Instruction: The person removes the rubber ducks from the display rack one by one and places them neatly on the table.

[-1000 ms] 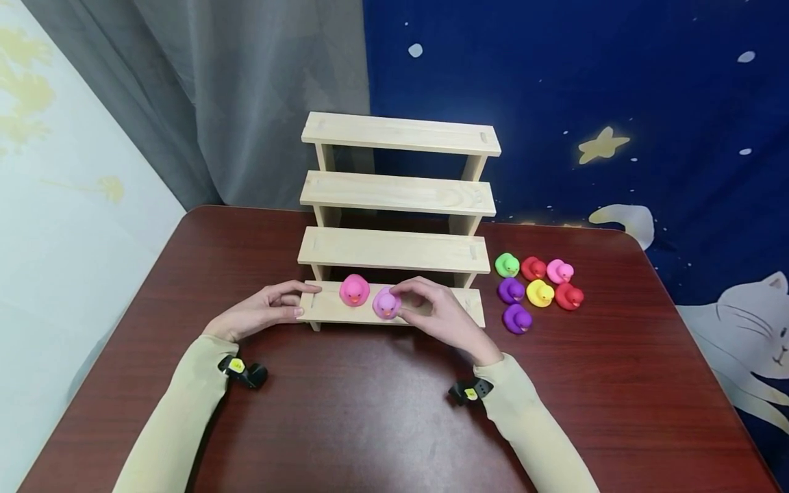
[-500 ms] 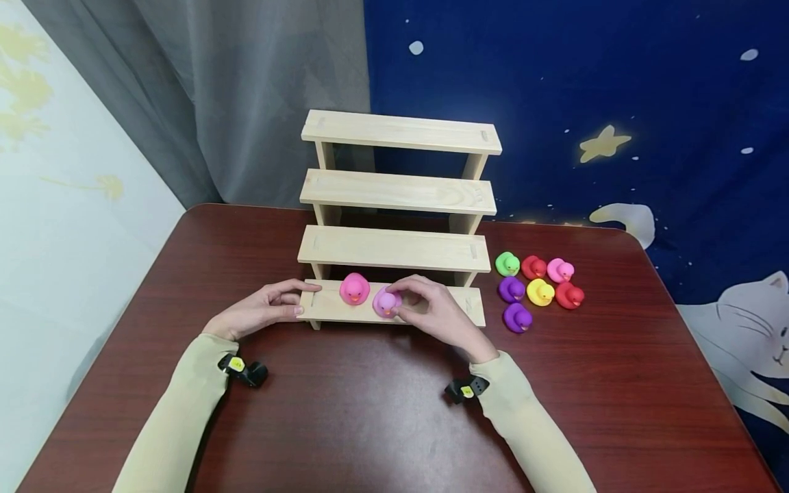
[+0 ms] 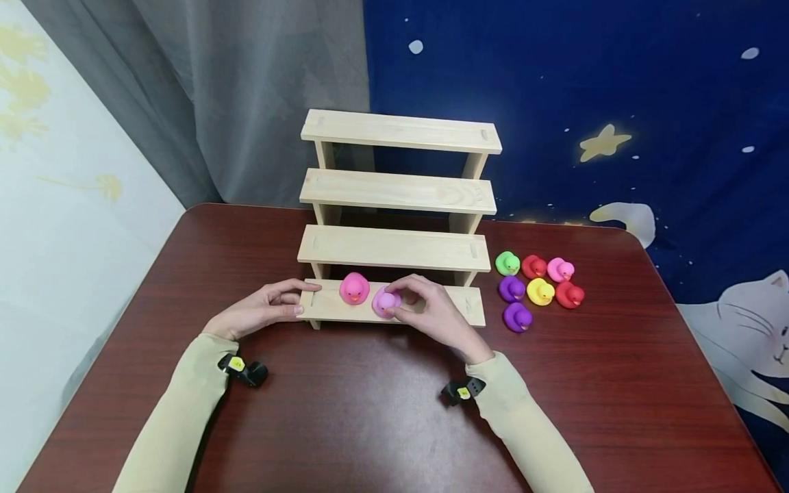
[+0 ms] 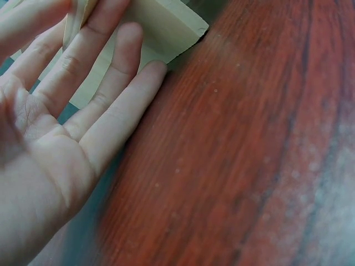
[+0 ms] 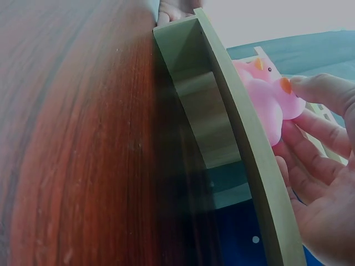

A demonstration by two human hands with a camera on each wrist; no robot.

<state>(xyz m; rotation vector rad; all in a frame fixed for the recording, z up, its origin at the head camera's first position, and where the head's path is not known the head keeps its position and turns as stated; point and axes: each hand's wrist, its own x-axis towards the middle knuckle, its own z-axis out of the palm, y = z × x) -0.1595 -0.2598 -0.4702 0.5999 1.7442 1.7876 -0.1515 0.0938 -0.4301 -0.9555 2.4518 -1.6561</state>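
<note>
A wooden step shelf with several tiers stands on the table. My left hand holds the left end of its lowest board, thumb at the front edge and a finger on top. In the left wrist view, the fingers lie around the board's end. My right hand pinches a light purple rubber duck on that board. The right wrist view shows the thumb at this duck's head and fingers behind it. A hot pink rubber duck sits just to its left, apart from my hands.
Right of the shelf, several rubber ducks stand grouped on the dark red table: a green duck, a yellow duck, and red, pink and purple ones. A grey curtain and a blue starry cloth hang behind.
The right hand and the light purple duck have shifted very slightly left on the lowest board. My left hand stays in place.
</note>
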